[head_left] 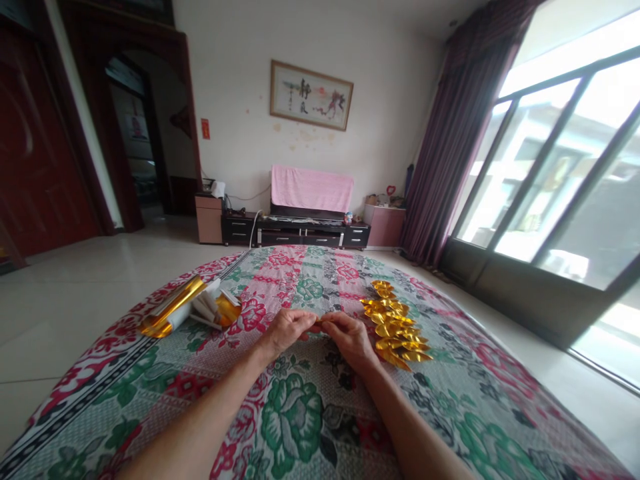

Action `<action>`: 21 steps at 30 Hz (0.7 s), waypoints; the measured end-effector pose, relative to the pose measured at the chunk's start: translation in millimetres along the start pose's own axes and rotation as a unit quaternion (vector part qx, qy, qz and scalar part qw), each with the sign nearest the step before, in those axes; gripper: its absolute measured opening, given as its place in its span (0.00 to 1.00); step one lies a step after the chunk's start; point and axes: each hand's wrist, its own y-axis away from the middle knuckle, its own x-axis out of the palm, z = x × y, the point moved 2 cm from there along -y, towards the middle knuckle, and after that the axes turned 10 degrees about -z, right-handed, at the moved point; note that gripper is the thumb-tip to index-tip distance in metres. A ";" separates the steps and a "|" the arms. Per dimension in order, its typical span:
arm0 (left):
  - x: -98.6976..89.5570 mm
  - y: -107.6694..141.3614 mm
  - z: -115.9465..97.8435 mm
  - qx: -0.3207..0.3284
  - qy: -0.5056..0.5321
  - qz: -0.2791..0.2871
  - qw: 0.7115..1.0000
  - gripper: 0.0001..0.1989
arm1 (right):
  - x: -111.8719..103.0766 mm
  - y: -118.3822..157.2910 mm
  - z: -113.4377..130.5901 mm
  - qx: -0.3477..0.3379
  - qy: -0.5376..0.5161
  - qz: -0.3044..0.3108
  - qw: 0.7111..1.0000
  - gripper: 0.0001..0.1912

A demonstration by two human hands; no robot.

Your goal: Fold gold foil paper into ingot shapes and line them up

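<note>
My left hand point(291, 328) and my right hand point(349, 335) meet over the middle of the bed-like surface, fingers pinched. Between the fingertips shows a small piece of gold foil paper point(319, 321), mostly hidden by the fingers. Just right of my right hand lies a cluster of folded gold foil pieces point(395, 323), pointed and boat-like, set in overlapping rows. Off to the left of my left hand are a roll of gold foil paper point(175, 308) and a loose stack of white-backed foil sheets point(216, 307).
A flowered cloth point(295, 417) in red, green and grey covers the surface under my hands. Beyond it stands a low black cabinet point(283, 238), with a pink cloth point(311, 188) draped over something on top. A purple curtain point(440, 147) hangs beside the window at right.
</note>
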 end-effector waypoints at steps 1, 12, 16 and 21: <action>-0.2 -1.0 1.7 0.007 -0.012 -0.002 1.000 0.18 | 0.2 0.2 0.2 0.002 0.000 0.006 1.000 0.12; 0.7 -2.3 1.3 0.041 -0.068 -0.017 0.997 0.18 | 0.2 0.2 4.1 0.026 -0.008 0.014 1.000 0.10; 2.2 -1.9 -0.8 0.066 -0.099 -0.027 0.993 0.18 | -0.8 0.0 5.3 0.035 -0.010 0.016 0.999 0.11; 4.1 -1.3 -2.7 0.097 -0.135 -0.045 0.985 0.16 | -1.1 0.2 8.3 0.051 0.002 0.026 0.998 0.12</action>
